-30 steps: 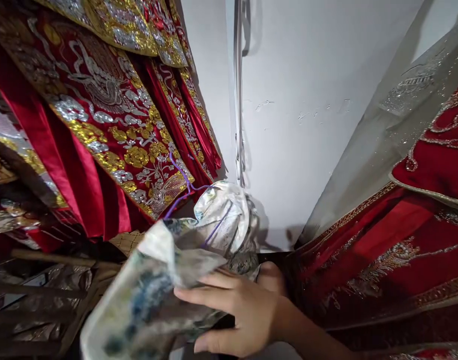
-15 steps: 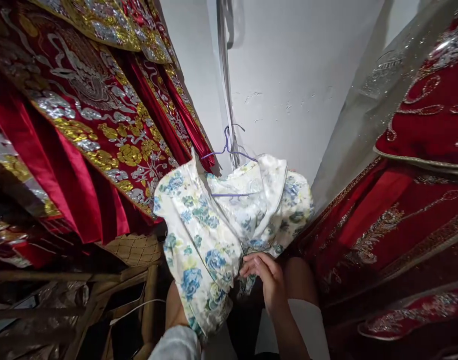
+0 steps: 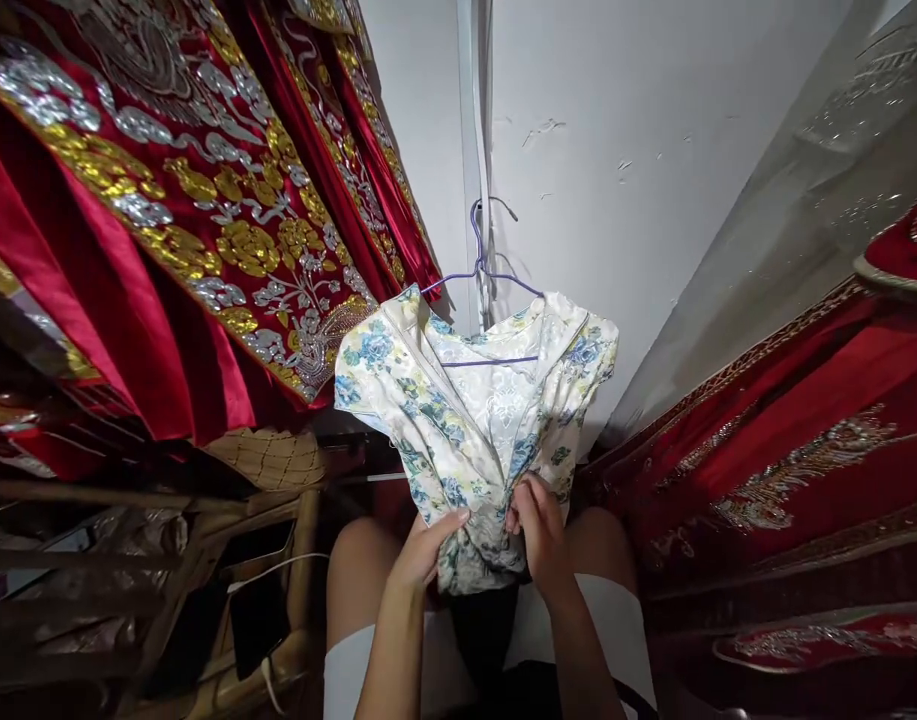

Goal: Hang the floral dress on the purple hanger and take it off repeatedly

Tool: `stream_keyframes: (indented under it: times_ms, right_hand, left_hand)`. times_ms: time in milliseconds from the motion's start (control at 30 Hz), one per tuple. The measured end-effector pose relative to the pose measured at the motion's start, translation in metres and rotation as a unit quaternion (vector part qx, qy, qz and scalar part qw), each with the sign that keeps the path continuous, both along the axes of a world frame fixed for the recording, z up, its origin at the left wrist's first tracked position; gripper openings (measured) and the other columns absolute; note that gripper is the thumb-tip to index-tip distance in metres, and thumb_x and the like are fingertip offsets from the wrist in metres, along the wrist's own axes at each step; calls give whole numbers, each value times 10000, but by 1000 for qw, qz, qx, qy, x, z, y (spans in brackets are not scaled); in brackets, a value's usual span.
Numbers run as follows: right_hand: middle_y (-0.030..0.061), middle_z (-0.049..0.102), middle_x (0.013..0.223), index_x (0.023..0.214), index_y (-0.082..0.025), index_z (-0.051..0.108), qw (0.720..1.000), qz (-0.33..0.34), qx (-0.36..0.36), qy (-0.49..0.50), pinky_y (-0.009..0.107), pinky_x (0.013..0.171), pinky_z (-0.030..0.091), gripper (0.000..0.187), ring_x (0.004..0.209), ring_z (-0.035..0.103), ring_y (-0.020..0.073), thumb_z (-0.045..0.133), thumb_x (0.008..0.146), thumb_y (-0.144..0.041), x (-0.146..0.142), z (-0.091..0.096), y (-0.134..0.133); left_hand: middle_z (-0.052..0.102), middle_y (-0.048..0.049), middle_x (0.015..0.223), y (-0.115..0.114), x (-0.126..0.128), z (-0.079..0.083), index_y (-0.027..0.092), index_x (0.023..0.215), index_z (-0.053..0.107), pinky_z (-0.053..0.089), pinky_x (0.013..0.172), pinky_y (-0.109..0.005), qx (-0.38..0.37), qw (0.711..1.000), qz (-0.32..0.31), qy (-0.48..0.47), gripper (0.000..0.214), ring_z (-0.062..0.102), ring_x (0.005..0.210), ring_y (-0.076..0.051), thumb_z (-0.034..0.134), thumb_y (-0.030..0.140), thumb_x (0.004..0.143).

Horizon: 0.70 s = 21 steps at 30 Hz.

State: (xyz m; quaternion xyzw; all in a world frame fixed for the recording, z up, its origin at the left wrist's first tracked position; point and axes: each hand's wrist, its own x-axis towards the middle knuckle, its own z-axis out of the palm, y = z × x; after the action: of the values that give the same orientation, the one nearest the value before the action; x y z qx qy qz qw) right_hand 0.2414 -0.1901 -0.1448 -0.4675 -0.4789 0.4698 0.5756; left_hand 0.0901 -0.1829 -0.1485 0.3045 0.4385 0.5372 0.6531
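Pinching the floral top (image 3: 428, 420) in the head view, the left hand (image 3: 428, 548) has its thumb on the lower front, while the right hand (image 3: 537, 515) pinches cloth just below the V of the neckline. The top sits on a purple hanger (image 3: 479, 268) before a white wall (image 3: 593, 240), between a sequinned red garment (image 3: 255, 250) and beaded red cloth (image 3: 788, 420).

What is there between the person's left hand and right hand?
In the head view, the rumpled lower front of the floral blouse lies between the left hand and the right hand.
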Motion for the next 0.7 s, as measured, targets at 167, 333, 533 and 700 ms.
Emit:
stream_keyframes:
  times_ms: [167,333,533,700]
  right_hand:
    - [-55,297,641,710,-244,334,996,11,-15,-88,301,561,254,417,587,323,133,527,988,-487,3,1,5]
    - [-63,264,654,709,-245,302,990,-31,-39,-129,286,569,256,431,593,292,122,564,957,-481,18,5,3]
    - [-41,438,696,837,-221,509,990,-33,-40,-134,281,606,332,284,631,422,139,530,960,-477,25,6,-2]
    - [-50,399,633,731,-229,458,994,22,-32,-101,274,568,318,334,575,384,125,485,982,-448,26,8,-4]
  left_hand:
    - [766,-147,1136,-1,-6,-14,136,1319,663,467,1129,-496,37,997,-40,59,791,670,1189,-352,882,519,662]
    - [753,-147,1201,0,0,-6,153,1343,659,402,1187,-496,76,983,-104,128,733,612,1291,-354,806,547,743]
    - [745,-143,1224,-4,1,-3,160,1346,657,358,1211,-512,86,976,-121,159,683,601,1305,-359,768,525,780]
    - [755,-143,1197,-3,-5,-2,154,1320,669,421,1168,-485,60,983,-95,145,714,625,1270,-358,825,493,711]
